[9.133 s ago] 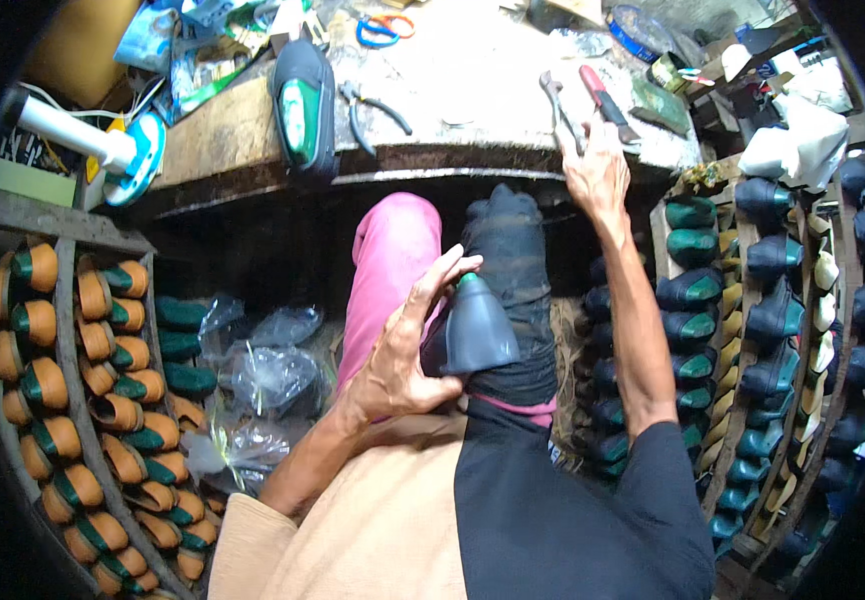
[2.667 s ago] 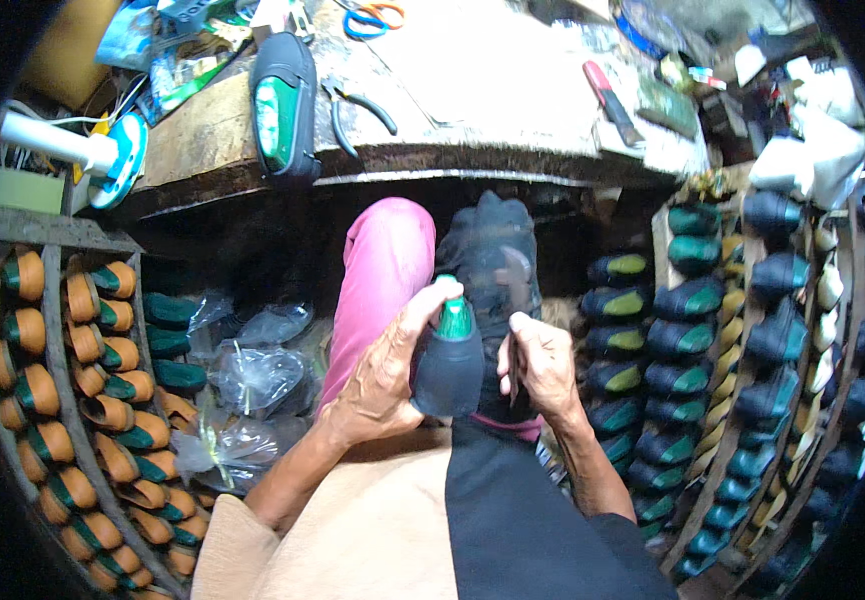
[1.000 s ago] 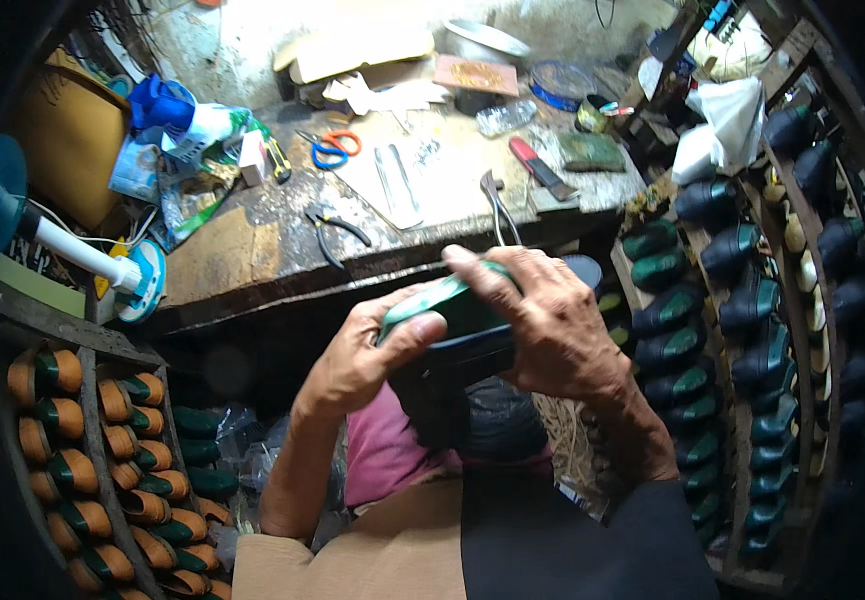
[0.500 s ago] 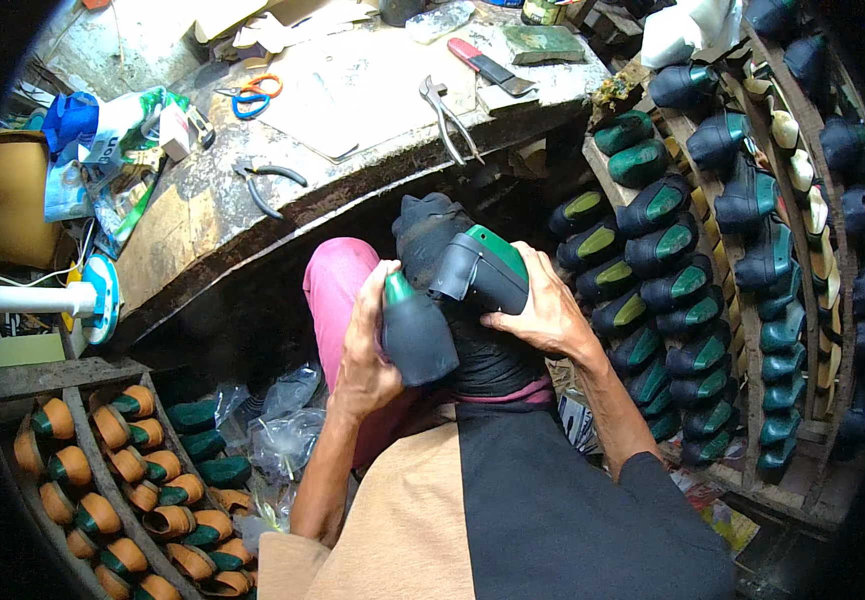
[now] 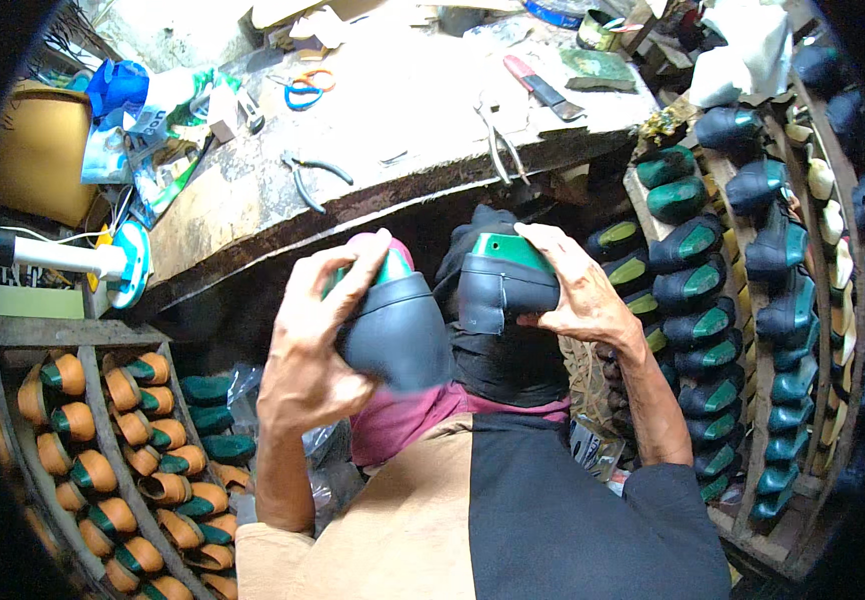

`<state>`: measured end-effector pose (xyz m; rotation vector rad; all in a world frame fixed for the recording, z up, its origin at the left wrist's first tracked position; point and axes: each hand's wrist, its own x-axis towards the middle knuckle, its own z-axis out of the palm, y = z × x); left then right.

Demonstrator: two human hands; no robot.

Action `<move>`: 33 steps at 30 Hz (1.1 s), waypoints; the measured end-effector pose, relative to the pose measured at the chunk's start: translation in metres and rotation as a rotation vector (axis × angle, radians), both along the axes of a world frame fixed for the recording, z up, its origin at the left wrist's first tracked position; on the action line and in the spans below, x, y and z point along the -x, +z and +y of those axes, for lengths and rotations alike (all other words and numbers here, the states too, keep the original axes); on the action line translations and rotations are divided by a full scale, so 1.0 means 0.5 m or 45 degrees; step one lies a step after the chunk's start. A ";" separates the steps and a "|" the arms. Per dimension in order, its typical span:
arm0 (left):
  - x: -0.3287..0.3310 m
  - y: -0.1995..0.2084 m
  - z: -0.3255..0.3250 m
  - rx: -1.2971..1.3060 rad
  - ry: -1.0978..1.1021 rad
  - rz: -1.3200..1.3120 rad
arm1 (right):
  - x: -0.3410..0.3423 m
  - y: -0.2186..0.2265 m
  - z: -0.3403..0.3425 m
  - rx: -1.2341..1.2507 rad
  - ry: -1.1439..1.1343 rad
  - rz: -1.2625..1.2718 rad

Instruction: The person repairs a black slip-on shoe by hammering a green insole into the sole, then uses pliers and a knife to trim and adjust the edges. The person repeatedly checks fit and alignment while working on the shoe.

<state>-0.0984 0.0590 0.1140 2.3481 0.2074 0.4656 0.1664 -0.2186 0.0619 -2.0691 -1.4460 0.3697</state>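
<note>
Over my lap I hold two black shoes, each on a green shoe last. My left hand (image 5: 303,345) is closed around the left shoe (image 5: 400,335), its rounded black end facing me and the green last showing on top. My right hand (image 5: 593,295) grips the right shoe (image 5: 493,293) from its right side. A pale seam runs down its back, and a small hole shows in the green last (image 5: 496,245). The two shoes are apart, close to each other. Beneath them lies black cloth (image 5: 498,365) over my legs.
Ahead stands a worn workbench (image 5: 243,210) with pliers (image 5: 313,180), orange-and-blue scissors (image 5: 308,90), pincers (image 5: 498,140) and a red-handled knife (image 5: 543,88). A rack of tan shoes (image 5: 88,470) is at left, racks of black shoes (image 5: 698,290) at right. A white-and-blue fan (image 5: 131,262) sits left.
Both shoes have been raised toward me, and the left one has turned a little. The right shoe is now more upright, its seam facing me. The view has shifted slightly.
</note>
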 end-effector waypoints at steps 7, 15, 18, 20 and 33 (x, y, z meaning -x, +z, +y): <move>-0.004 -0.160 -0.040 -0.198 0.189 0.414 | 0.098 -0.023 0.049 0.350 0.024 -0.508; 0.006 -0.155 -0.075 -0.231 0.073 0.602 | 0.116 0.008 0.061 0.547 -0.005 -0.397; -0.010 -0.158 -0.083 -0.273 0.081 0.624 | 0.117 0.005 0.057 0.455 -0.015 -0.318; -0.021 -0.164 -0.096 -0.308 0.111 0.667 | 0.133 -0.013 0.062 0.432 -0.046 -0.354; -0.036 -0.203 -0.105 -0.427 0.232 0.626 | 0.150 -0.100 0.082 0.132 -0.136 -0.563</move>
